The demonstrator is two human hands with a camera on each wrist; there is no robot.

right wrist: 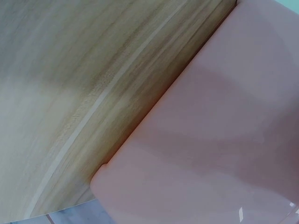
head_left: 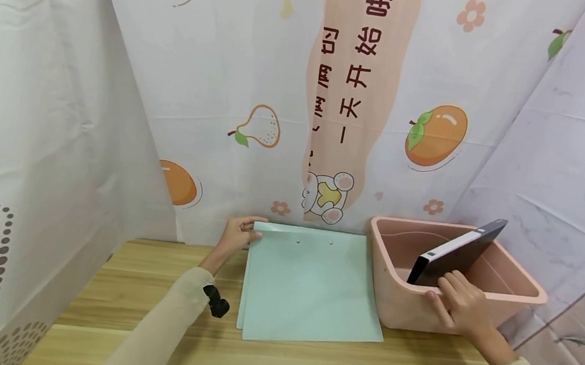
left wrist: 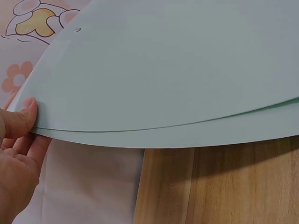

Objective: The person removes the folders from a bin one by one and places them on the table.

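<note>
A pale green folder (head_left: 314, 290) with two small metal rivets lies at the middle of the table, its far edge by the wall cloth. My left hand (head_left: 237, 233) pinches its far left corner, thumb on top. In the left wrist view the left hand (left wrist: 21, 140) holds that corner, and two layers of the folder (left wrist: 163, 70) show. My right hand (head_left: 463, 302) grips the front rim of a pink plastic bin (head_left: 392, 304), fingers over the edge. Inside the bin leans a dark binder (head_left: 462, 252) with a white spine label. The right wrist view shows only bin wall (right wrist: 201, 140) and tabletop.
The wooden table (head_left: 155, 287) reaches to the fruit-printed cloth (head_left: 217, 81) hung behind it. More cloth hangs at the left (head_left: 65, 125) and right (head_left: 552, 172). The bin stands at the right, close against the folder's right edge.
</note>
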